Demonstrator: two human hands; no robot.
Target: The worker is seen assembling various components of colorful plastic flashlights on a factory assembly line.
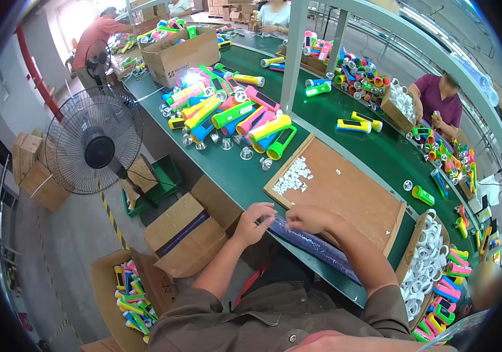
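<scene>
My left hand [255,223] is at the near edge of the green workbench, its thumb and fingers drawn together. Close on its right, my right hand [308,219] has its fingers curled downward. Whatever either hand pinches is too small or hidden to make out. Below both hands a long purple-blue roll in clear plastic [321,249] lies along the bench edge, its left end by my fingertips. Just beyond them is a shallow wooden tray [345,188] with a heap of small white pieces [292,178] in its left corner.
A pile of colourful flashlights [227,111] with clear reflectors lies left of the tray. A box of white rings [424,258] stands at right. A fan [99,151] and open cartons [186,237] stand at left. A co-worker [442,102] sits across the green belt [321,120].
</scene>
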